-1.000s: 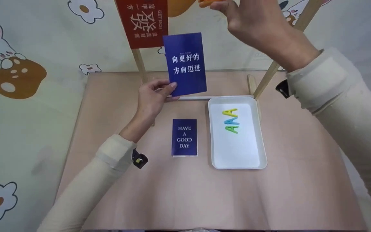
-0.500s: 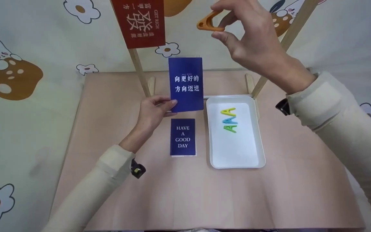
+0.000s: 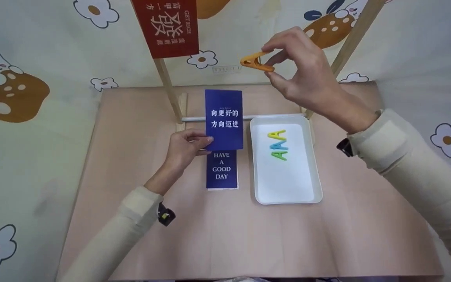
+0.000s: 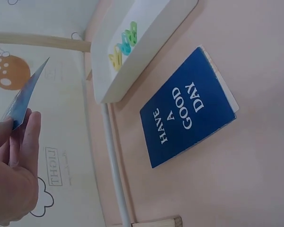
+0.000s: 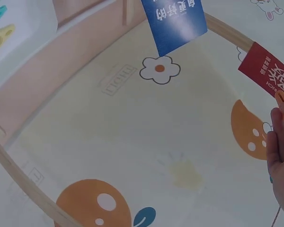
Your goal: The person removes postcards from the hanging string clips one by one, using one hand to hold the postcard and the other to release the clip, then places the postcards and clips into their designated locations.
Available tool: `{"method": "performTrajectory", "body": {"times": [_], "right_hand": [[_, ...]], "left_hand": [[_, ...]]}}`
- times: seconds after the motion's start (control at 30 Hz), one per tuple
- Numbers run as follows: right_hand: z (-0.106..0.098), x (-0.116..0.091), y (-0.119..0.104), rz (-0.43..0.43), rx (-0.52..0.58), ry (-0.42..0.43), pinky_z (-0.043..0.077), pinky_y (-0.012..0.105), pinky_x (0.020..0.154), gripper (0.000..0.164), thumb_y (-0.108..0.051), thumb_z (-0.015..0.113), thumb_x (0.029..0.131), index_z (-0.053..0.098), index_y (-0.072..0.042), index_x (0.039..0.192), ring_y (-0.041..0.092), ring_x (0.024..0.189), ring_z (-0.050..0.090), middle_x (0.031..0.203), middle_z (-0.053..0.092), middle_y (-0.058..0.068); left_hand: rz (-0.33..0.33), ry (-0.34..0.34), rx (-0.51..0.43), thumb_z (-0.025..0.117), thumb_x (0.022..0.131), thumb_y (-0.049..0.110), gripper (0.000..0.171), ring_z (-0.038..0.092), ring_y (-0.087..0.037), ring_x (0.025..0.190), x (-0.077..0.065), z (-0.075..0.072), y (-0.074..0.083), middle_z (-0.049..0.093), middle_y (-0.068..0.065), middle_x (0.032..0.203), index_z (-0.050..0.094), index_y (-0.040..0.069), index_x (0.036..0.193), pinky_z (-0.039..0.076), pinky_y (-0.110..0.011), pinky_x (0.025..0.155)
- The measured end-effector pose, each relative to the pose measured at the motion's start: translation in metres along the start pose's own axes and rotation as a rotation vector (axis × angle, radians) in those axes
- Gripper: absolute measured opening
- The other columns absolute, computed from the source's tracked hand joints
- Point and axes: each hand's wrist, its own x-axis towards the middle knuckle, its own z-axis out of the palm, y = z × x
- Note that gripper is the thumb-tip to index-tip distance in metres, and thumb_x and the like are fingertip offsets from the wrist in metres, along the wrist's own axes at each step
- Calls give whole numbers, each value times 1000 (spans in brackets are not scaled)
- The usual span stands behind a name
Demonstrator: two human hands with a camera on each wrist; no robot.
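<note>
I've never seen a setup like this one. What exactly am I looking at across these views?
There's no machine here: a person works with two bare hands. One view is taken from the head, looking forward and down; the other two are taken from the left and right wrists. The left hand holds a blue card; the right hand pinches an orange clip. On the table lie a card reading HAVE A GOOD DAY and a white tray with three small clips.

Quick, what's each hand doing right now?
Left hand: closed, holding a blue card.
Right hand: closed, pinching an orange clip.
</note>
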Motion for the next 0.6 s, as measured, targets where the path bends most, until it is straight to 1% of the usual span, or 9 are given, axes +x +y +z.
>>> {"method": "performTrajectory", "body": {"times": [0.1, 0.2, 0.37, 0.47, 0.6], "right_hand": [[3, -10, 5, 35, -17, -24, 50, 18, 89, 34, -4, 64, 82, 55, -5, 115, 15, 91, 65, 112, 56, 6], [8, -22, 10, 62, -44, -51, 51, 21, 86, 37, -8, 65, 83, 54, -4, 118, 14, 91, 65, 113, 58, 6], [18, -40, 15, 158, -51, -103, 52, 29, 80, 39, -14, 69, 81, 56, -8, 117, 16, 92, 64, 111, 62, 4], [23, -50, 18, 192, -57, -116, 53, 31, 80, 39, -14, 70, 80, 57, -10, 116, 17, 92, 64, 110, 63, 3], [33, -64, 24, 223, -65, -131, 54, 33, 80, 41, -13, 71, 79, 57, -10, 117, 17, 91, 65, 112, 63, 4]], "left_hand": [[-19, -12, 34, 70, 79, 7, 20, 69, -18, 78, -1, 1, -7, 67, -15, 91, 65, -1, 97, 58, -31, 70], [-41, -15, 51, 70, 79, 7, 19, 69, -19, 77, -2, 2, -15, 67, -15, 90, 66, 0, 96, 58, -31, 69], [-75, -20, 96, 70, 80, 9, 17, 69, -19, 78, -5, 3, -30, 68, -14, 89, 67, 2, 95, 58, -29, 68], [-102, -13, 97, 70, 80, 9, 17, 69, -19, 77, -7, 2, -41, 68, -14, 89, 67, 2, 95, 58, -30, 68], [-141, 19, 78, 71, 78, 9, 18, 69, -20, 74, -9, -1, -56, 69, -15, 88, 67, 1, 94, 58, -36, 70]]}}
